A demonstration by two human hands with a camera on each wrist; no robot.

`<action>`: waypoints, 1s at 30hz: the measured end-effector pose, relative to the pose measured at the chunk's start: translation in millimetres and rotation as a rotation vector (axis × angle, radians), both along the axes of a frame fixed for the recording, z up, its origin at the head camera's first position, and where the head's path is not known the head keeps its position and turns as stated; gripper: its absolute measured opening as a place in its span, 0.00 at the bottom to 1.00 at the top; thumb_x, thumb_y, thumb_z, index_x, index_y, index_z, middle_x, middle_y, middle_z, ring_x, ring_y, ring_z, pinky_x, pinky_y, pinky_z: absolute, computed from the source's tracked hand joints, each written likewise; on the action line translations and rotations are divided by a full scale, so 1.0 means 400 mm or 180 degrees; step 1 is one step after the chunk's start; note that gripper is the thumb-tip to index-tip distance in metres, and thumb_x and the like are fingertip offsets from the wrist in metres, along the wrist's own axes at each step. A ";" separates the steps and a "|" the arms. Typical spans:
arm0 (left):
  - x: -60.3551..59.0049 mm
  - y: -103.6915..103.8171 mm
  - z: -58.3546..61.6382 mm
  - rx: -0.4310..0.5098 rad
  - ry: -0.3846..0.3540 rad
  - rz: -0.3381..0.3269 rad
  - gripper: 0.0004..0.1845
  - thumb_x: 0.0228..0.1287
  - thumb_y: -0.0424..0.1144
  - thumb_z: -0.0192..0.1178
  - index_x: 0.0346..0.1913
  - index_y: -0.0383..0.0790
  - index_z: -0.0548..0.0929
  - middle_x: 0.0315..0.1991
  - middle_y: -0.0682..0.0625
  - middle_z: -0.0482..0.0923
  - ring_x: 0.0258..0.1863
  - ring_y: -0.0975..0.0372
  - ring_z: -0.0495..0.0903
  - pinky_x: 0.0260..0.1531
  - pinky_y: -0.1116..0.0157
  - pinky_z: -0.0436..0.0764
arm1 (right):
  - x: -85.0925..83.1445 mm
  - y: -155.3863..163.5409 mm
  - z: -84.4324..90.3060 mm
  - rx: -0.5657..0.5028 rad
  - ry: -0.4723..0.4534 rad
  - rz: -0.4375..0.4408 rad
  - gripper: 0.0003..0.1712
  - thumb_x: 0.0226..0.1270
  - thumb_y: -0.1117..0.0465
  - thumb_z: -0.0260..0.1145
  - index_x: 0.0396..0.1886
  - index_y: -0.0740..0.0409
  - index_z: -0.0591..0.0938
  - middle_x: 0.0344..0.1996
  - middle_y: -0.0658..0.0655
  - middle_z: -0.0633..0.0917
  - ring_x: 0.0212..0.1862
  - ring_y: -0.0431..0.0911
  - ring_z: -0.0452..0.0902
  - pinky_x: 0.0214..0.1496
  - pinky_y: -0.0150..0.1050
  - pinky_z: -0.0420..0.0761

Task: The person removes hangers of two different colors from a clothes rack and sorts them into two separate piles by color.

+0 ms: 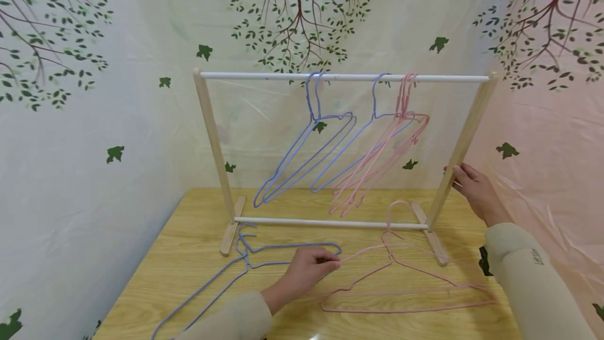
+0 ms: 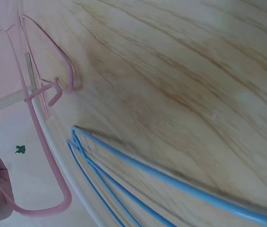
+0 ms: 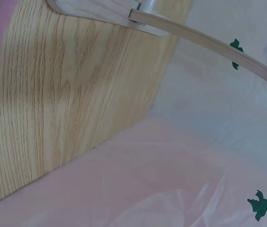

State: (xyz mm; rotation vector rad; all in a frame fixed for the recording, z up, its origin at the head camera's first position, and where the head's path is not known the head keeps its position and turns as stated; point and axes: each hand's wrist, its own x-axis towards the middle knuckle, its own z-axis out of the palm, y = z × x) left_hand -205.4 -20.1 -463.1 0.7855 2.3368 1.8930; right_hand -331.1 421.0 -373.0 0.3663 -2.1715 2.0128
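Observation:
A wooden clothes rack (image 1: pixel 214 140) with a white top rail (image 1: pixel 264 75) stands on the wooden table (image 1: pixel 189 277). Three blue hangers (image 1: pixel 306 156) and several pink hangers (image 1: pixel 377 161) hang from the rail. Two blue hangers (image 1: pixel 212 282) and two pink hangers (image 1: pixel 401 298) lie flat in front. My left hand (image 1: pixel 332 262) rests on the table and pinches the pink hanger's shoulder end (image 2: pixel 48 208), right beside a blue hanger's end (image 1: pixel 337 249). My right hand (image 1: pixel 464 177) grips the rack's right post (image 1: pixel 472 119) at mid height. Only slivers of either hand show in the wrist views.
A plastic sheet printed with trees and leaves (image 1: pixel 94 119) covers the walls behind and to both sides. The rack's lower white bar (image 1: pixel 330 223) and its wooden feet (image 1: pixel 233 232) sit mid-table. The table's right edge (image 3: pixel 124 127) lies close to the rack's right foot (image 3: pixel 91 9).

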 end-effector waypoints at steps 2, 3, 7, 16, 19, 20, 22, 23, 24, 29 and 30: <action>-0.003 0.021 -0.003 0.0037 -0.0070 0.0030 0.04 0.64 0.32 0.67 0.38 0.34 0.89 0.31 0.46 0.85 0.23 0.68 0.74 0.23 0.75 0.73 | 0.000 -0.001 0.001 -0.0022 0.0016 0.0007 0.26 0.78 0.51 0.53 0.70 0.54 0.67 0.47 0.38 0.81 0.49 0.28 0.77 0.54 0.26 0.75; -0.005 0.031 -0.003 0.0035 -0.0094 0.0057 0.04 0.63 0.32 0.67 0.37 0.33 0.89 0.30 0.46 0.85 0.23 0.68 0.73 0.23 0.75 0.72 | 0.000 0.000 0.000 -0.0017 0.0022 0.0006 0.26 0.78 0.51 0.53 0.70 0.53 0.68 0.46 0.37 0.81 0.49 0.27 0.77 0.54 0.26 0.75; -0.011 0.070 -0.004 -0.0003 -0.0271 0.0161 0.04 0.63 0.32 0.67 0.36 0.32 0.89 0.29 0.50 0.84 0.23 0.67 0.74 0.23 0.74 0.74 | 0.001 -0.001 0.001 -0.0048 0.0021 0.0016 0.22 0.78 0.52 0.52 0.67 0.51 0.70 0.44 0.36 0.82 0.49 0.27 0.76 0.54 0.26 0.75; -0.023 0.131 -0.020 -0.0013 -0.0802 0.0307 0.04 0.61 0.30 0.67 0.37 0.32 0.89 0.27 0.52 0.83 0.23 0.64 0.75 0.31 0.60 0.81 | 0.001 0.001 -0.002 -0.0097 0.0055 0.0073 0.19 0.78 0.52 0.53 0.64 0.49 0.71 0.45 0.37 0.82 0.49 0.28 0.77 0.51 0.24 0.76; -0.028 0.146 -0.032 -0.0021 -0.0825 0.0393 0.03 0.60 0.28 0.67 0.35 0.30 0.89 0.25 0.50 0.83 0.21 0.65 0.74 0.27 0.64 0.79 | -0.002 0.001 -0.005 -0.0147 0.0113 0.0118 0.18 0.78 0.53 0.53 0.63 0.50 0.72 0.45 0.38 0.82 0.49 0.28 0.78 0.48 0.22 0.77; -0.030 0.150 -0.037 -0.0021 -0.0819 0.0419 0.03 0.60 0.28 0.67 0.35 0.30 0.89 0.25 0.51 0.83 0.20 0.65 0.73 0.26 0.66 0.78 | -0.002 0.002 -0.005 -0.0154 0.0130 0.0133 0.18 0.78 0.53 0.53 0.63 0.50 0.71 0.45 0.38 0.82 0.49 0.28 0.78 0.47 0.22 0.77; -0.034 0.158 -0.050 -0.0035 -0.0795 0.0485 0.02 0.60 0.28 0.68 0.33 0.30 0.89 0.25 0.52 0.82 0.20 0.66 0.72 0.24 0.68 0.76 | -0.001 0.002 -0.005 -0.0163 0.0152 0.0159 0.20 0.78 0.54 0.52 0.65 0.52 0.71 0.45 0.39 0.82 0.49 0.28 0.78 0.46 0.22 0.77; -0.036 0.162 -0.055 -0.0066 -0.0752 0.0512 0.02 0.60 0.28 0.68 0.32 0.31 0.88 0.24 0.53 0.82 0.19 0.66 0.73 0.23 0.69 0.76 | -0.001 0.002 -0.006 -0.0163 0.0161 0.0167 0.20 0.78 0.54 0.52 0.65 0.52 0.70 0.45 0.39 0.82 0.49 0.29 0.78 0.46 0.22 0.77; -0.037 0.165 -0.059 -0.0100 -0.0713 0.0536 0.02 0.60 0.28 0.68 0.32 0.31 0.88 0.25 0.53 0.82 0.20 0.66 0.73 0.23 0.69 0.76 | -0.001 0.002 -0.005 -0.0156 0.0170 0.0173 0.20 0.78 0.54 0.52 0.66 0.53 0.70 0.45 0.39 0.82 0.49 0.29 0.78 0.46 0.22 0.77; -0.045 0.172 -0.076 -0.0460 -0.0323 0.0655 0.03 0.59 0.30 0.69 0.30 0.35 0.89 0.25 0.55 0.83 0.23 0.70 0.74 0.25 0.71 0.77 | -0.003 0.004 -0.006 -0.0115 0.0153 0.0143 0.22 0.78 0.53 0.53 0.66 0.53 0.69 0.45 0.39 0.81 0.49 0.29 0.77 0.47 0.22 0.77; -0.045 0.173 -0.078 -0.0522 -0.0288 0.0676 0.03 0.59 0.31 0.69 0.29 0.35 0.89 0.25 0.55 0.83 0.23 0.70 0.74 0.27 0.71 0.77 | -0.003 0.005 -0.007 -0.0103 0.0143 0.0132 0.22 0.78 0.53 0.53 0.66 0.53 0.69 0.46 0.39 0.81 0.49 0.29 0.77 0.47 0.22 0.77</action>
